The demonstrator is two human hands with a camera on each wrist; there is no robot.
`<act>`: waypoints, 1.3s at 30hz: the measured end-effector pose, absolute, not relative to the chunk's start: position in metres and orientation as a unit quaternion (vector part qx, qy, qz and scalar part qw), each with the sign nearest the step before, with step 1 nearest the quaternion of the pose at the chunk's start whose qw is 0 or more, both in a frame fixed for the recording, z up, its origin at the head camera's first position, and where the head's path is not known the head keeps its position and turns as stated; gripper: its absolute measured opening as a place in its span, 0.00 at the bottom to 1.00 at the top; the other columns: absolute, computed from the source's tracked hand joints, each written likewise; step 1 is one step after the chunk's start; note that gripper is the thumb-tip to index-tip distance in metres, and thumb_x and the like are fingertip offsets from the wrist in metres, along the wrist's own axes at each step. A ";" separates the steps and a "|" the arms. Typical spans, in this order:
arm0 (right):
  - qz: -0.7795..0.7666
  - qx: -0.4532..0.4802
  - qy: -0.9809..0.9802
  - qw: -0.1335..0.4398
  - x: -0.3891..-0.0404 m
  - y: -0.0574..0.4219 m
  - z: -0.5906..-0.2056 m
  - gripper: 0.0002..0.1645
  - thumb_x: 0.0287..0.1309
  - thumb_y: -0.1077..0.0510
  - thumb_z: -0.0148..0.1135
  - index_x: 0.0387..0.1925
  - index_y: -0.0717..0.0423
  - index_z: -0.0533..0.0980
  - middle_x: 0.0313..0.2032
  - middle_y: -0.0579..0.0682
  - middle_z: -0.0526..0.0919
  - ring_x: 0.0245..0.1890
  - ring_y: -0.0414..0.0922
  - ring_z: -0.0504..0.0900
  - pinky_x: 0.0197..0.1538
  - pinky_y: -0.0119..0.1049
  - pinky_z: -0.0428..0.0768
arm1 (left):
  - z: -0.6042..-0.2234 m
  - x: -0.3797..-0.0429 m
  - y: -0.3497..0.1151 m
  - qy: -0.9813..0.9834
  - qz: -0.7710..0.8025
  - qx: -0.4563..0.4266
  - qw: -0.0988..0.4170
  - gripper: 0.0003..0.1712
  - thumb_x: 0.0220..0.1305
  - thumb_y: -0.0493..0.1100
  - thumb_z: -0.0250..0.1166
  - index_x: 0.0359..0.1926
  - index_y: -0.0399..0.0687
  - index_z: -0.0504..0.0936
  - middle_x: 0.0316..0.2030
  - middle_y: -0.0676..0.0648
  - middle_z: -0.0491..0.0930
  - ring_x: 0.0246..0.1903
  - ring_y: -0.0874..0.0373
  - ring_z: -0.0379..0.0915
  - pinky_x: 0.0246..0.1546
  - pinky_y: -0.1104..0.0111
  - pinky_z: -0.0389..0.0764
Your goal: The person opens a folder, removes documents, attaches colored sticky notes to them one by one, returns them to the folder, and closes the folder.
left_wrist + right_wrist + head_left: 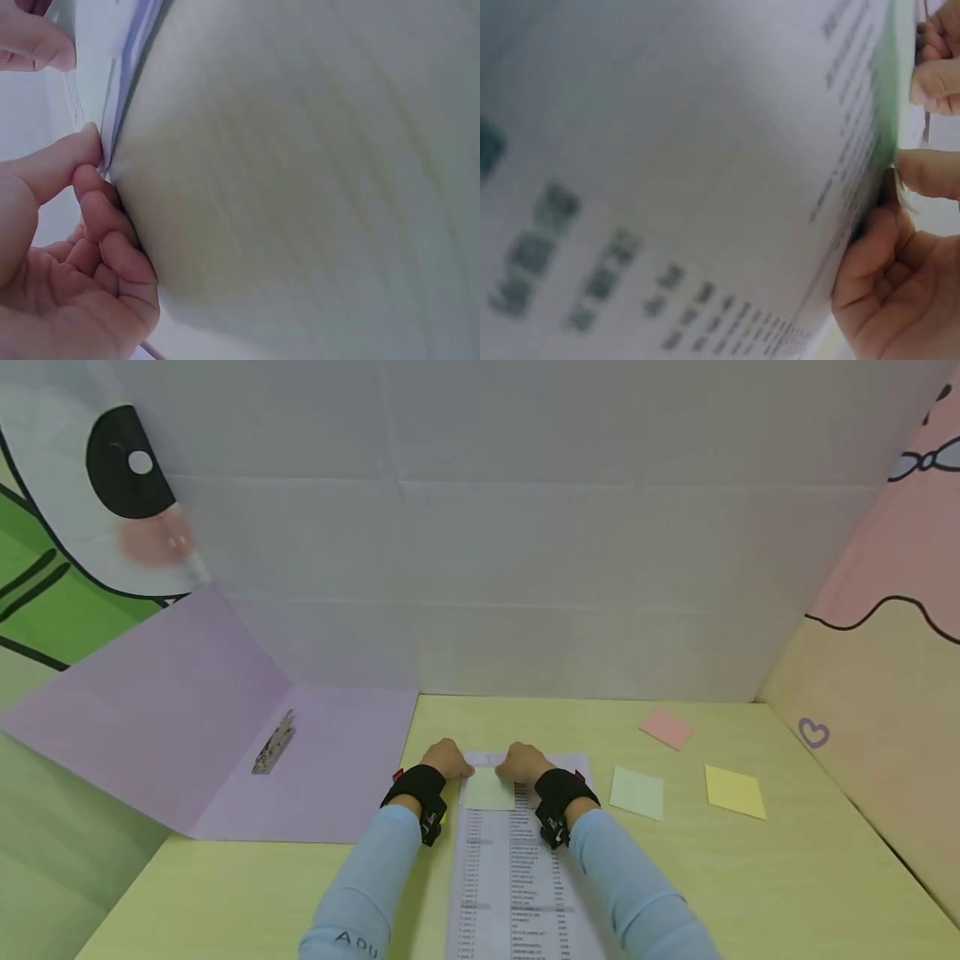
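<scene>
A pale green sticky note [489,790] lies over the top of a printed sheet [487,877], along the sheet's left side. My left hand [447,760] pinches the note's upper left corner between thumb and forefinger, right at the sheet's left edge. In the left wrist view its other fingers [124,262] are curled below the paper edge. The right hand [525,764] pinches the upper right corner of the note, above the printed text. Seen from the right wrist, its thumb [930,172] lies at the green edge, with curled fingers beside the page.
A lilac folder [337,760] lies open at the left, its cover raised against the wall, a metal clip [274,743] inside. To the right are pink [666,728], light green [637,792] and yellow [735,792] notes. White panelling [525,568] stands behind the table.
</scene>
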State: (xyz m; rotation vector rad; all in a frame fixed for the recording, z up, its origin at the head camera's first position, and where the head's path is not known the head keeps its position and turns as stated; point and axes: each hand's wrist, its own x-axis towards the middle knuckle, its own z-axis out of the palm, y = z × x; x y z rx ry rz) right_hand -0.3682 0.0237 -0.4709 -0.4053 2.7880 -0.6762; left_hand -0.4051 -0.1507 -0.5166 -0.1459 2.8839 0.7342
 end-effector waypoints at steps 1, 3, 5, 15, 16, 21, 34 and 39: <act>-0.229 -0.134 0.957 0.120 -0.368 0.023 -0.472 0.17 0.56 0.50 0.57 0.31 0.63 0.76 0.24 0.50 0.73 0.22 0.44 0.69 0.25 0.34 0.68 | -0.498 -0.388 -0.145 0.964 0.250 -0.050 0.079 0.18 0.48 0.46 0.70 0.33 0.34 0.81 0.32 0.41 0.79 0.27 0.50 0.70 0.26 0.63 0.71; -0.221 -0.120 0.961 0.113 -0.367 0.021 -0.473 0.24 0.55 0.44 0.58 0.36 0.64 0.77 0.28 0.53 0.78 0.23 0.46 0.73 0.25 0.36 0.71 | -0.482 -0.372 -0.137 0.965 0.250 -0.052 0.066 0.18 0.48 0.44 0.69 0.34 0.32 0.81 0.32 0.41 0.79 0.26 0.51 0.67 0.25 0.66 0.69; -0.213 -0.101 0.966 0.106 -0.366 0.019 -0.474 0.31 0.52 0.37 0.59 0.37 0.63 0.78 0.31 0.56 0.81 0.24 0.48 0.76 0.25 0.37 0.73 | -0.473 -0.360 -0.131 0.966 0.250 -0.044 0.056 0.17 0.49 0.43 0.68 0.33 0.31 0.80 0.30 0.41 0.77 0.24 0.53 0.65 0.24 0.69 0.66; -0.189 -0.079 0.974 0.101 -0.374 0.020 -0.483 0.34 0.42 0.31 0.63 0.28 0.60 0.80 0.24 0.51 0.78 0.20 0.45 0.73 0.22 0.35 0.70 | -0.476 -0.355 -0.124 0.960 0.260 -0.070 0.076 0.16 0.48 0.43 0.69 0.31 0.34 0.79 0.22 0.47 0.70 0.20 0.56 0.63 0.19 0.71 0.62; -0.193 -0.079 0.972 0.104 -0.377 0.022 -0.485 0.34 0.42 0.31 0.64 0.27 0.60 0.80 0.22 0.50 0.77 0.19 0.45 0.72 0.21 0.34 0.69 | -0.475 -0.355 -0.125 0.959 0.262 -0.069 0.079 0.16 0.48 0.44 0.70 0.31 0.34 0.79 0.21 0.47 0.71 0.20 0.56 0.63 0.19 0.71 0.63; -0.220 -0.075 0.967 0.102 -0.396 0.030 -0.499 0.32 0.40 0.32 0.66 0.24 0.59 0.78 0.17 0.49 0.74 0.13 0.43 0.71 0.16 0.33 0.67 | -0.470 -0.357 -0.128 0.959 0.262 -0.070 0.083 0.16 0.49 0.45 0.70 0.30 0.35 0.80 0.20 0.47 0.72 0.19 0.57 0.64 0.19 0.71 0.64; -0.266 -0.076 0.957 0.088 -0.392 0.038 -0.488 0.20 0.47 0.51 0.68 0.32 0.64 0.74 0.23 0.53 0.73 0.17 0.45 0.72 0.19 0.32 0.69 | -0.461 -0.354 -0.137 0.951 0.286 -0.079 0.088 0.13 0.50 0.43 0.68 0.18 0.42 0.75 0.12 0.51 0.66 0.15 0.58 0.60 0.17 0.71 0.62; -0.267 -0.069 0.958 0.080 -0.381 0.039 -0.480 0.21 0.49 0.53 0.68 0.36 0.66 0.73 0.28 0.57 0.75 0.21 0.47 0.74 0.24 0.33 0.72 | -0.459 -0.350 -0.135 0.949 0.294 -0.076 0.085 0.13 0.50 0.42 0.68 0.16 0.41 0.76 0.11 0.51 0.65 0.14 0.58 0.59 0.17 0.71 0.61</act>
